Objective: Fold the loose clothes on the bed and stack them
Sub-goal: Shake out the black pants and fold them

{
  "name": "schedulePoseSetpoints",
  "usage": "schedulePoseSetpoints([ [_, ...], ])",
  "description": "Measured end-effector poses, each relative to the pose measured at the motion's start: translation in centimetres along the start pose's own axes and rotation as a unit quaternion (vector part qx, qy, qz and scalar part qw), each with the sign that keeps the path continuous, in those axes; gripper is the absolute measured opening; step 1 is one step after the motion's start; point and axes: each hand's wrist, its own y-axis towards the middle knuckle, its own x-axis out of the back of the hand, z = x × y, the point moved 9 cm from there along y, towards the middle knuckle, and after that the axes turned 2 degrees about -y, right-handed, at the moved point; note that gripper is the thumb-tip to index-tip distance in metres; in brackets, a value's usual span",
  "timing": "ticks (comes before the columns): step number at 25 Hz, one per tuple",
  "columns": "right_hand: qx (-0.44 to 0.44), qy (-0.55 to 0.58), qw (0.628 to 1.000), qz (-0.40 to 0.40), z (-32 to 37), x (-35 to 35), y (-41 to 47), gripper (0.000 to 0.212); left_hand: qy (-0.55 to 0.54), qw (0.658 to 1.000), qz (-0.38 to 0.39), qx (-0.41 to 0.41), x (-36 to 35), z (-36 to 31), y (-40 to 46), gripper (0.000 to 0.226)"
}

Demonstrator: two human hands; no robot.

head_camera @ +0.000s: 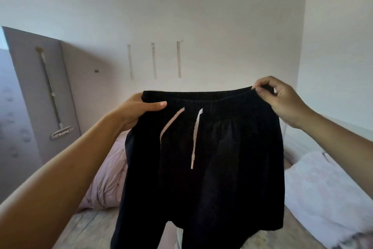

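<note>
Item: black drawstring trousers [212,158], unfolded, hanging between both hands above the bed [96,226] | left hand [139,110] grips one waistband end | right hand [280,99] pinches the other | Progress: early by appearance; no folded stack visible; folding and stacking remain.

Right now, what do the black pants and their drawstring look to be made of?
Black pants: soft matte knit, probably cotton or fleece; gathered elastic waistband, limp drape, no sheen. Drawstring: flat pale woven tape, likely cotton. Left hand and right hand hold the waistband.
</note>
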Motion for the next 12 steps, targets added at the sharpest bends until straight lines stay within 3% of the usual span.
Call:
schedulePoseSetpoints([
  [4, 0.009, 0.016, 1.000, -0.011, 1.0, 0.3, 0.1, 0.017, -0.006, 0.998, -0.064, -0.013, 1.7, -0.4, 0.3, 0.034],
  [8, 0.013, -0.010, 0.998, 0.056, 1.7, -0.6, 0.0, 0.009, 0.028, 0.978, -0.193, -0.077, 3.6, -2.5, 0.2, 0.024],
  [10, 0.013, -0.041, 0.995, 0.087, 1.8, -1.1, -0.2, 0.017, 0.078, 0.963, -0.239, -0.097, 4.1, -3.4, -0.3, 0.027],
  [12, 0.021, -0.091, 0.993, 0.066, 1.9, -0.5, 0.1, 0.025, 0.141, 0.951, -0.249, -0.116, 4.0, -4.4, -0.4, 0.026],
])
